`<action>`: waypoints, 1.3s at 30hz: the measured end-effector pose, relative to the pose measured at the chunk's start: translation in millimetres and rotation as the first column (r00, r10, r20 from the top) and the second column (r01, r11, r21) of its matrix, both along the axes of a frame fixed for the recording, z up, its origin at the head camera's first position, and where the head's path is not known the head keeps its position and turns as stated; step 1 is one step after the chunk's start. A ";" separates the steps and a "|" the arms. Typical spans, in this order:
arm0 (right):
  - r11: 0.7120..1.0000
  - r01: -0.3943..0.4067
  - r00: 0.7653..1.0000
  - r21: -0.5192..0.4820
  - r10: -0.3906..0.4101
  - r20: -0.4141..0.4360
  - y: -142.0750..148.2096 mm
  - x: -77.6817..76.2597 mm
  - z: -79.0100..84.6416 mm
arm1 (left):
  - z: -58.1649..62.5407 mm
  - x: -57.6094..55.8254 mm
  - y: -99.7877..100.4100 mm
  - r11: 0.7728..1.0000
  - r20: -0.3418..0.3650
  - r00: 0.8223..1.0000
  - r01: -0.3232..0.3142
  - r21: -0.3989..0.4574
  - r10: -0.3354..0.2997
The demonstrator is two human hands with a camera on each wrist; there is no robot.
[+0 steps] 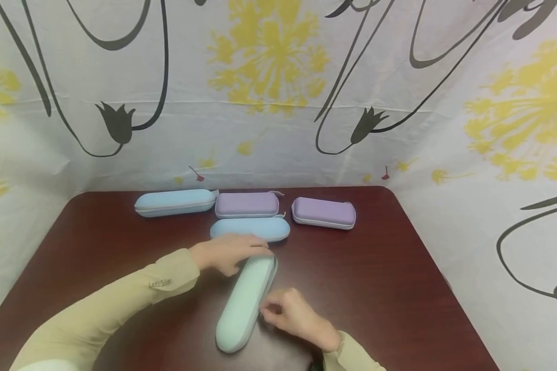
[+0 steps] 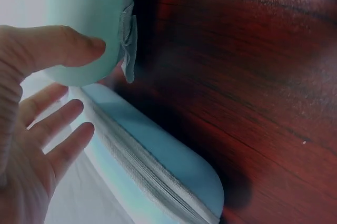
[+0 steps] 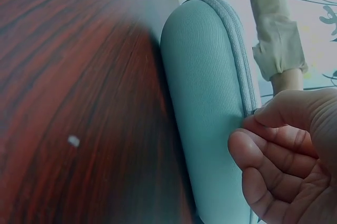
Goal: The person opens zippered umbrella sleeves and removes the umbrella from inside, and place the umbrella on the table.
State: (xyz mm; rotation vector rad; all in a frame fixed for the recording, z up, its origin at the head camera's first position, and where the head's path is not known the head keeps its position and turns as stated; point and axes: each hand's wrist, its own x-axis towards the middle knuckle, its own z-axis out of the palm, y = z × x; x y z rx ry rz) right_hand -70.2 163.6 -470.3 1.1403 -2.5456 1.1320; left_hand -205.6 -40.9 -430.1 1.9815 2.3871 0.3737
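- A person works at the zip (image 3: 239, 61) of a mint-green case (image 1: 243, 304), which lies slantwise at the centre of a dark wood tabletop (image 1: 376, 288).
- The right hand (image 1: 294, 315) pinches at the zip with thumb and forefinger, probably on the pull, which the fingers mostly hide.
- The left hand (image 1: 232, 252) steadies the far end, thumb against the case and other fingers loosely spread; it looks a light touch, not a clenched grasp.
- Progress appears partial: the pinch sits partway along the side, at neither end of the case.
- Between the rounded near end and the pinch, the zip looks closed; the stretch beyond is hidden by the hand, so the remaining run cannot be confirmed, nor which way the pull is travelling.
- A fabric tab (image 2: 129, 50) hangs at the far end, near the left thumb and apart from the right hand.
- Behind, a left blue case (image 1: 174, 202), a middle blue case (image 1: 250, 228), a middle purple case (image 1: 247, 204) and a right purple case (image 1: 324, 212) appear shut; neither hand grips them.
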 end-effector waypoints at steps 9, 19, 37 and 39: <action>1.000 -0.023 1.000 0.012 0.023 -0.014 -0.6 -0.1 -3.6 | -2.0 0.4 6.0 0.996 0.000 1.000 0.015 -0.086 -0.015; 0.998 -0.022 0.995 0.058 0.028 -0.094 13.5 4.0 1.2 | 6.9 8.6 -6.0 0.991 -0.021 0.998 -0.061 -0.117 0.059; 0.998 -0.029 0.996 0.048 0.033 -0.085 47.1 0.8 -1.7 | -20.0 32.4 -37.9 0.964 0.091 0.961 -0.265 0.028 0.261; 0.998 -0.049 0.996 0.039 0.052 -0.068 50.5 -1.6 -2.1 | -23.4 34.9 -39.4 0.960 0.097 0.958 -0.276 0.052 0.271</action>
